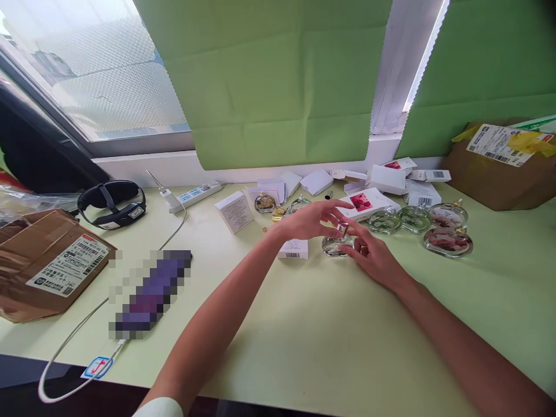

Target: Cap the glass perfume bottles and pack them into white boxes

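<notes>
A clear, rounded glass perfume bottle (332, 249) stands upright on the table in front of me. Its shiny cap (343, 227) sits at the bottle's neck. My left hand (309, 220) reaches over from the left, with thumb and fingers closed about the cap. From the right, my right hand (368, 250) grips the side of the bottle, its upper fingers close to the cap. Just left of the bottle lies a small white box (293, 249) with a barcode. Part of the neck is hidden by my fingers.
Several perfume bottles (447, 240) stand to the right, near white cartons (369, 202). A white printed box (234, 212) and another bottle (264, 202) are behind my left hand. Cardboard boxes (499, 174) flank the table. A phone (152, 295) with a cable lies left.
</notes>
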